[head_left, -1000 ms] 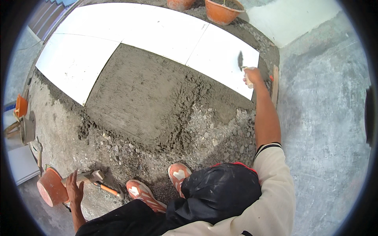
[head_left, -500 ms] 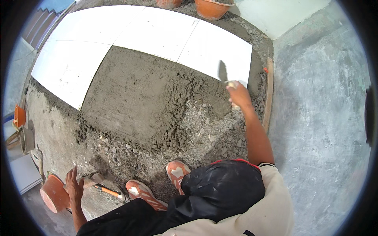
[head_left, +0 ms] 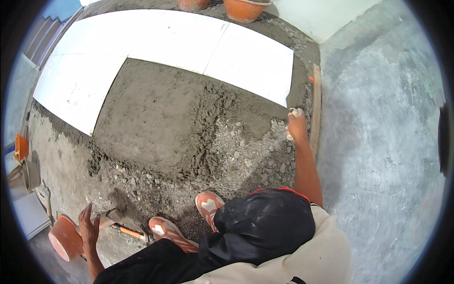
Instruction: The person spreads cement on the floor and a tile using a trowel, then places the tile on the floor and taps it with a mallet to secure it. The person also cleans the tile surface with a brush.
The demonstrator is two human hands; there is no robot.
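Observation:
My right hand [head_left: 297,127] is closed round the pale handle of a trowel [head_left: 294,113], beside the lower right corner of a white tile [head_left: 253,61]. The trowel's blade is hard to make out against the grey mortar along the tile's right edge. At the lower left, my left hand [head_left: 88,228] is open with its fingers stretched, holding nothing that I can see. It is close to an orange bucket [head_left: 65,239] and a block-headed tool [head_left: 112,217]. A bed of wet mortar [head_left: 146,113] spreads below the laid white tiles.
Gravel [head_left: 255,165] lies between my shoes and the mortar. A wooden strip [head_left: 316,109] runs along the grey wall [head_left: 383,142] at the right. An orange-handled hammer [head_left: 127,231] rests near my feet. More orange buckets [head_left: 246,10] stand beyond the tiles; stacked tiles [head_left: 30,215] lie far left.
My right hand has moved right and slightly nearer. The trowel blade, plainly seen over the white tile before, is now at the mortar beside its edge. My left hand stays open in much the same place.

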